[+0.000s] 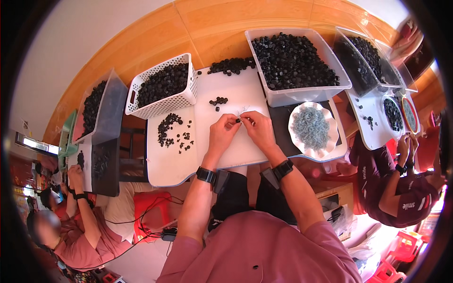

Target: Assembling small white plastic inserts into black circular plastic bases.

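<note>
Over the white table point(245, 153), my two hands meet at the middle. My left hand point(223, 134) is closed in a pinch on a small black cap-like part point(238, 120). Close against it, my right hand point(259, 130) also has its fingers pinched together; whatever sits between them is too small to make out. Just beyond the fingertips lies a little heap of thin grey metal pieces point(242, 112). A small cluster of black parts point(218, 101) rests farther up the table. More black pieces point(170, 129) are scattered to the left.
A white perforated basket point(166, 106) and a translucent bin point(309, 95), both full of black parts, stand at the back. On the right, a scalloped white bowl point(333, 129) holds grey metal pieces. Co-workers sit at tables on both sides.
</note>
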Motion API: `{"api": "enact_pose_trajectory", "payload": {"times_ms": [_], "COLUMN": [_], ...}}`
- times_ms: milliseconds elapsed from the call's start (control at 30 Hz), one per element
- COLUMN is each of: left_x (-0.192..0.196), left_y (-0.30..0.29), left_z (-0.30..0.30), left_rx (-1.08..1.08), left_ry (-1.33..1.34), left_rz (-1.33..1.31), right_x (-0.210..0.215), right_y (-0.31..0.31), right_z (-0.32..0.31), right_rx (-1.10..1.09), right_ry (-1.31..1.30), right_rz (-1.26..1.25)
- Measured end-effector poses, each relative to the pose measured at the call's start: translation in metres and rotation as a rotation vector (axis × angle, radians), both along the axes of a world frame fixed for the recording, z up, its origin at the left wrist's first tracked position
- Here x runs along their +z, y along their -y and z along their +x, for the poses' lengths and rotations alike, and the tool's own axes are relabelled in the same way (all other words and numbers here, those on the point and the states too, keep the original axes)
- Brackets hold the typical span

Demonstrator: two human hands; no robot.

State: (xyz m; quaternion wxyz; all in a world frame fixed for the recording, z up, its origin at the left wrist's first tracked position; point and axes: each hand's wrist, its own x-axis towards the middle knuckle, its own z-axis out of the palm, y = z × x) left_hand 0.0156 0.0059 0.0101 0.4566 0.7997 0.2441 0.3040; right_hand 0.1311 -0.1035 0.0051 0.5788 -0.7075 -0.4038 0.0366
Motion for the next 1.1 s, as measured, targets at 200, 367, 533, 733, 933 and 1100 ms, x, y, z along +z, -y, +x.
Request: {"api": "enact_pose_trajectory", "payload": {"times_ms": [200, 367, 533, 733, 933, 1100], "left_x": [-0.0001, 0.0013, -0.0021, -0.0064, -0.0031, -0.0014], "left_y": [-0.0017, -0.0008, -0.0020, -0.0026, -0.0026, -0.0006], "left_z": [-0.0018, -0.0015, -0.0013, -0.0035, -0.0049, -0.0036], "left_rx": [-0.024, -0.004, 0.015, 0.008, 0.009, 0.033], "left_ry": [-0.010, -0.012, 0.011, 0.013, -0.019, -0.006], "left_rz": [0.027, 0.007, 0.008, 0.021, 0.060, 0.031], "right_x": [0.0005, 0.0024, 0.0026, 0.0008, 0.0024, 0.0052], "right_y": [-0.0005, 0.0018, 0.0007, -0.0006, -0.0006, 0.0005], "right_z": [-0.0015, -0.0010, 0.0009, -0.0005, -0.0009, -0.0009], "right_rx": [0.031, 0.062, 0.076, 0.073, 0.083, 0.094], "right_ry": [0.216, 0.054, -0.019, -0.013, 0.054, -0.010], "right_rz": [0.078, 0.052, 0.021, 0.025, -0.033, -0.002]}}
